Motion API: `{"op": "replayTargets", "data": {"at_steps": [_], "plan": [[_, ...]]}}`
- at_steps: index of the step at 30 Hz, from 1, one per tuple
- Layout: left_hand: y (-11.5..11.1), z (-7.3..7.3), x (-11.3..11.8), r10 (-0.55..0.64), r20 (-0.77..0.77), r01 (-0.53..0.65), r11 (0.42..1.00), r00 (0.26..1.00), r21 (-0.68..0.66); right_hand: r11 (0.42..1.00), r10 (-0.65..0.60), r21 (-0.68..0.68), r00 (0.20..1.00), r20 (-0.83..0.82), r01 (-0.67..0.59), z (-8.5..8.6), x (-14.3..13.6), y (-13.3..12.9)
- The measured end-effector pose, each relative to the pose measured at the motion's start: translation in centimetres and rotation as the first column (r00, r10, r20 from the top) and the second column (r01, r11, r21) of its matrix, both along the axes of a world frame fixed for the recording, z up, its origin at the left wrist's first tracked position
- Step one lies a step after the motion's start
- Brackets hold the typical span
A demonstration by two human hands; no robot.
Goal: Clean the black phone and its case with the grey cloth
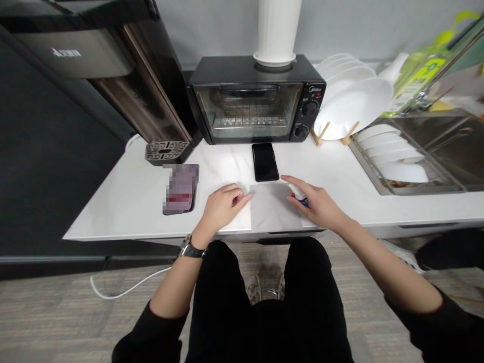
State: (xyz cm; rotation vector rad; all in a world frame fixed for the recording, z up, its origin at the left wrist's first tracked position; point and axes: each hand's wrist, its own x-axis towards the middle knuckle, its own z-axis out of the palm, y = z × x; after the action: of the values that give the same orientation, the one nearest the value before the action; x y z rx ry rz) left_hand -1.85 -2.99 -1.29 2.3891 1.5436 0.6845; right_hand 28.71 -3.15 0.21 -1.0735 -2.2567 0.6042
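My right hand (315, 201) is wrapped round a small white bottle (297, 192) with a blue label, above the right edge of a thin translucent sheet (269, 206). The sheet lies on the white counter at its front edge. At the sheet's left edge is my left hand (226, 205), its fingers curled and thumb pointing right; whether it pinches anything is hidden. A black phone (265, 162) lies flat just behind the sheet. Left of my left hand, a purple, partly pixelated object (181, 189) rests on the counter.
A black toaster oven (257, 111) stands behind the phone, with a white pot (278, 30) on top. At the left is a tall dispenser (162, 91). White plates (351, 101) stand in a wooden rack at the right, beside a sink (446, 146) with more dishes.
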Motion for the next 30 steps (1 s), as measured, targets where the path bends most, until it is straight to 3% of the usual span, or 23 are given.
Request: {"op": "replayTargets", "data": {"at_steps": [4, 10, 15, 30], "plan": [[0.0, 0.0, 0.0, 0.001, 0.002, -0.001, 1.000, 1.000, -0.002, 0.978, 0.031, 0.177, 0.914, 0.404, -0.112, 0.3, 0.3, 2.7], [-0.1, 0.3, 0.1, 0.002, 0.029, -0.001, 1.000, 1.000, -0.022, 0.952, 0.044, 0.222, 0.815, 0.578, -0.209, 0.4, 0.4, 3.6], [-0.3, 0.5, 0.2, 0.000, 0.037, 0.001, 1.000, 0.999, -0.025, 0.939, 0.024, 0.282, 0.858, 0.513, -0.195, 0.3, 0.7, 3.6], [-0.3, 0.4, 0.1, -0.001, 0.040, 0.002, 1.000, 0.999, -0.020, 0.944, 0.056, 0.268, 0.897, 0.438, -0.190, -0.5, 1.1, 4.0]]}}
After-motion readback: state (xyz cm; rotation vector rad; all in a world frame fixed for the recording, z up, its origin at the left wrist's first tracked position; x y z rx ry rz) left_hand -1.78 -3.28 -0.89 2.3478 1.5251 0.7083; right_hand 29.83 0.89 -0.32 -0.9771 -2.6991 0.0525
